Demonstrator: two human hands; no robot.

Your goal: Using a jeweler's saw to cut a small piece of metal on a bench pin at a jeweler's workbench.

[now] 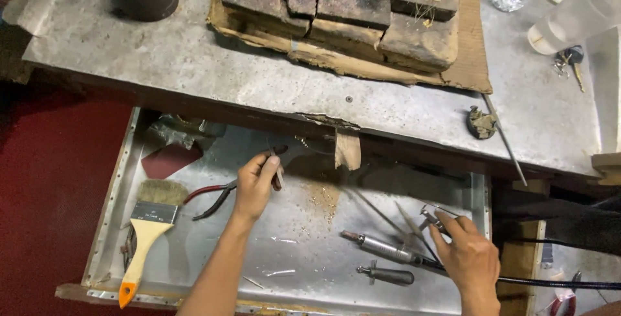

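Hands, two: left hand (255, 183) pinching one small tool (277, 161), right hand (469, 258) on one metal piece (433, 217).

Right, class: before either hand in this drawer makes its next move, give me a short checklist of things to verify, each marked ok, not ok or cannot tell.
1. Left hand has a firm pinch on the small dark tool: ok, fingers closed round it.
2. Right hand has secured the thin metal tool: cannot tell, fingertips touch it.
3. Handpiece lies flat on the drawer floor: ok.
4. Red-handled pliers are apart from the left hand: ok.
5. Paintbrush lies out of both hands' way: ok.
6. Drawer floor free of filings: not ok, dust near the bench peg.
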